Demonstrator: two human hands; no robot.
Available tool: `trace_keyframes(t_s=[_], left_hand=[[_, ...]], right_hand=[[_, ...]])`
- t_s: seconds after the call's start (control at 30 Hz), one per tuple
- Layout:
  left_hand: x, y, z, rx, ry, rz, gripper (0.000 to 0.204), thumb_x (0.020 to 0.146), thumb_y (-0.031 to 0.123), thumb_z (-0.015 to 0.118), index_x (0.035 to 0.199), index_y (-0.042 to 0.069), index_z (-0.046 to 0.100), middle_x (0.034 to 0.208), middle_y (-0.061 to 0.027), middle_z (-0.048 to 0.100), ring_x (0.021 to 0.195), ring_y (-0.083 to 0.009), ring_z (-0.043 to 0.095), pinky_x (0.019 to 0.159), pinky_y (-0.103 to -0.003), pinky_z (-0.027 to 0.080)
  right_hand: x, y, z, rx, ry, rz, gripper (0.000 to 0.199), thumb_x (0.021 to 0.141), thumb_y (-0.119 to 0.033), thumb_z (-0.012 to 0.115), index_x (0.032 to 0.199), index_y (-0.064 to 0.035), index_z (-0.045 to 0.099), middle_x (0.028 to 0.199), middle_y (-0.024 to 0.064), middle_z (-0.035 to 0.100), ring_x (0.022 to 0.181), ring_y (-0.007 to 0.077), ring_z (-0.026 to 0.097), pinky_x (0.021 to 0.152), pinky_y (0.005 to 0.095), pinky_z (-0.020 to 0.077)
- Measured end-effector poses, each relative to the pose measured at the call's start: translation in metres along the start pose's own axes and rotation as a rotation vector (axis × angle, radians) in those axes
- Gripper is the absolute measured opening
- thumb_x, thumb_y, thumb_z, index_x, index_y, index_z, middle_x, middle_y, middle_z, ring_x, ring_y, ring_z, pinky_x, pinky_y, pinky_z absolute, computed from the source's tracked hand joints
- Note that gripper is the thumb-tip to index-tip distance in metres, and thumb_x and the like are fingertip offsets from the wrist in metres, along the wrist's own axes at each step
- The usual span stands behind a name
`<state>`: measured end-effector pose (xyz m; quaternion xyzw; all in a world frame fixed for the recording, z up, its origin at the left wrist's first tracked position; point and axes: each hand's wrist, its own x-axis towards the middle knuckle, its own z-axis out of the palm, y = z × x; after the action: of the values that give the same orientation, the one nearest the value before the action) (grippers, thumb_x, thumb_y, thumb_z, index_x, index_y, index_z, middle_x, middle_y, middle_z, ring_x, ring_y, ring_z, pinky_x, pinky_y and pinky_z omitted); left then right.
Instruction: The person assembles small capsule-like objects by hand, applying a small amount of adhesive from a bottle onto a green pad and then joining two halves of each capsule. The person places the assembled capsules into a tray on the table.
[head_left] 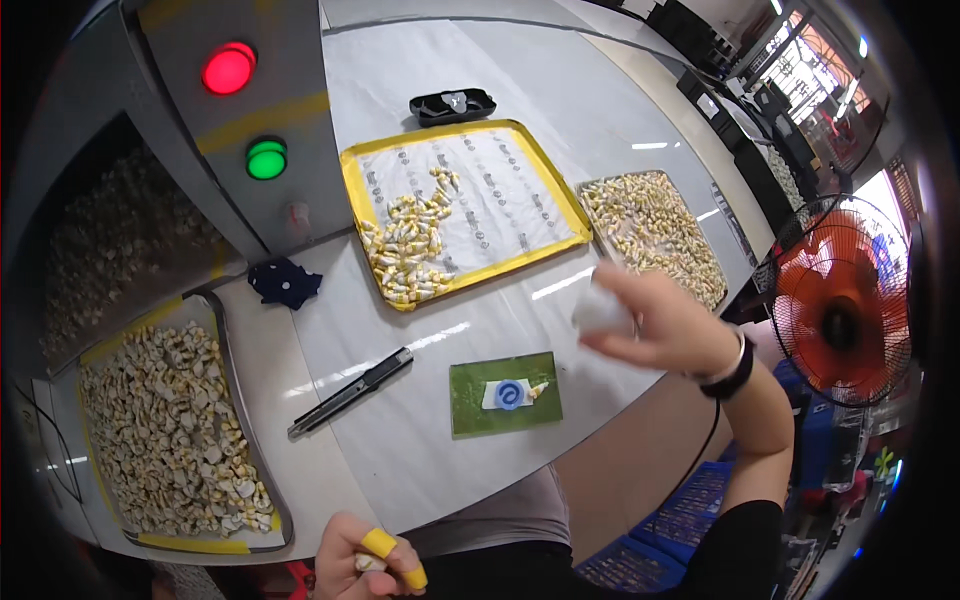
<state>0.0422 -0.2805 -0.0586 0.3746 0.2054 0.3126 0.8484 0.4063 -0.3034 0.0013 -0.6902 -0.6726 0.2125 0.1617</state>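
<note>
My right hand [668, 322] is raised over the white table's right edge, closed around a small white object [601, 311], just below a metal tray of yellowish small parts [655, 232]. My left hand [368, 561] is low at the table's near edge, fingers curled, with yellow finger cots on two fingers, and seems to pinch a small pale piece. A green mat [504, 394] with a blue ring and a white piece on it lies between the hands. A yellow-rimmed tray [459, 207] holds a pile of the small parts.
A black utility knife [350, 392] lies left of the mat. A large tray of pale parts [170, 432] sits at the left. A grey machine with red and green round lights stands behind it. A small black dish [452, 105], a dark cloth [284, 282], and an orange fan [843, 300] are around.
</note>
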Motion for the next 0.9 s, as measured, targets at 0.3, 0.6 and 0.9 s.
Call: trace_keyframes(t_s=[0.3,0.6,0.9], left_hand=[[0.014,-0.008,-0.014,0.112,-0.108,0.032,0.033,0.097,0.033,0.060,0.097,0.001,0.052,0.076,-0.0070,0.053,0.060,-0.0118,0.044,0.051,-0.024,0.038],[0.021,-0.007,-0.001,-0.188,-0.080,-0.040,0.036,0.097,0.036,0.058,0.102,0.001,0.053,0.076,-0.0051,0.047,0.058,-0.0120,0.039,0.050,-0.023,0.036],[0.027,-0.004,-0.008,-0.391,-0.251,-0.011,0.029,0.091,0.017,0.069,0.101,-0.002,0.050,0.083,-0.0144,0.059,0.061,-0.0204,0.057,0.053,-0.034,0.051]], right_hand=[[-0.058,-0.028,0.030,-0.114,-0.195,0.062,0.031,0.084,-0.033,0.069,0.087,-0.0060,0.054,0.054,0.0151,0.055,0.053,0.0379,0.058,0.049,0.0452,0.0450],[-0.056,-0.040,0.019,-0.175,-0.226,0.091,0.032,0.082,-0.033,0.069,0.076,-0.0058,0.054,0.049,0.0146,0.052,0.047,0.0363,0.057,0.046,0.0435,0.0448],[-0.059,-0.040,0.018,-0.203,-0.244,0.101,0.027,0.078,-0.027,0.076,0.085,-0.0059,0.061,0.054,0.0123,0.055,0.051,0.0332,0.059,0.048,0.0411,0.0435]])
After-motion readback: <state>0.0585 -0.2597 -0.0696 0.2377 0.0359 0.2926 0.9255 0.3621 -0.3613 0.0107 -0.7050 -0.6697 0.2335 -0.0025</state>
